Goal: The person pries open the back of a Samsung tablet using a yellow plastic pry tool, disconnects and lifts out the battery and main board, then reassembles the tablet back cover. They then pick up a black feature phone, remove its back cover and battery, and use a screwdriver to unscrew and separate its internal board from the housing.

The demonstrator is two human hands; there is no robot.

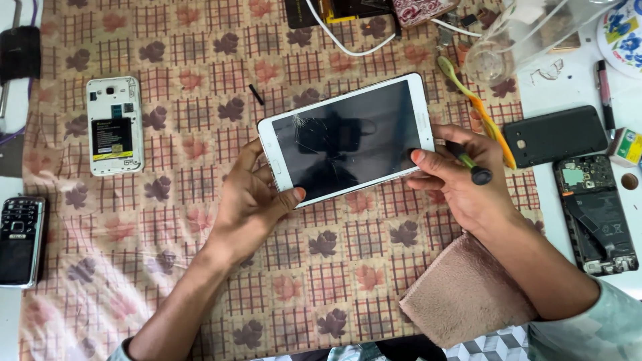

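Patterned cloth (200,281), both hands (251,200) gripping cracked tablet (348,137), clear jar (515,37) toppled

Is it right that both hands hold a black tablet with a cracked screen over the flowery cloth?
Not quite. The tablet is white, not black; only its cracked screen looks dark. The head view shows the left hand and the right hand holding it over the flowery cloth.

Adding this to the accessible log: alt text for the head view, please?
Two bare hands hold a white tablet with a cracked dark screen above a floral checked cloth; the left hand grips its lower left corner, the right hand its right edge while also holding a small dark-tipped tool. Opened phones lie around.
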